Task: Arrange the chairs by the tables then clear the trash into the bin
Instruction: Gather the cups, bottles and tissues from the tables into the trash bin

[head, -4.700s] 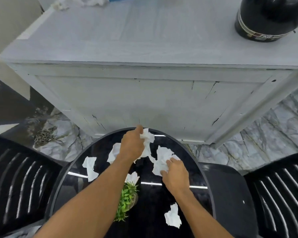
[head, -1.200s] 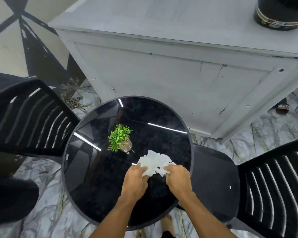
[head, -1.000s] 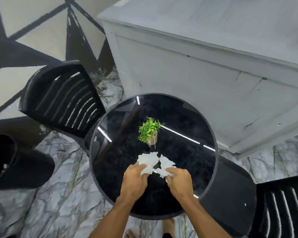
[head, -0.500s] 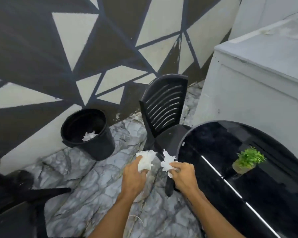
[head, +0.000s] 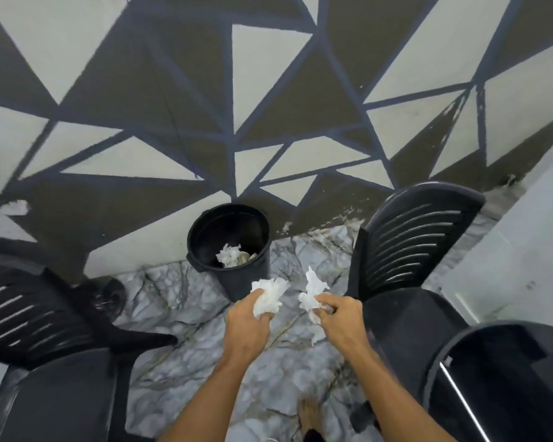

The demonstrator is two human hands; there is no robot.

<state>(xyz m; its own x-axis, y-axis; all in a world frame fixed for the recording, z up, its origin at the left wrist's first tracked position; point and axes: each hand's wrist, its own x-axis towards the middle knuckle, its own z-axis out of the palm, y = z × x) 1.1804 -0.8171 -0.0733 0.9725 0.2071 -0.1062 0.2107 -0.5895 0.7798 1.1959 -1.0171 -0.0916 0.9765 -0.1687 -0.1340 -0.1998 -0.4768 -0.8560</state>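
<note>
Trash-clearing step: your left hand (head: 248, 327) and right hand (head: 340, 320), held apart, each grip crumpled tissue (head: 268, 296). The bin (head: 229, 250) stands at 12 o'clock; next, reach over its rim and let go.

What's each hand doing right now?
Left hand: closed on a crumpled tissue wad.
Right hand: closed on another crumpled tissue.

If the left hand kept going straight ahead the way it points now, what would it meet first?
Probably the black bin: the left hand, clutching crumpled tissue, points at its near rim, with only bare floor between. Depth is hard to judge here.
</note>
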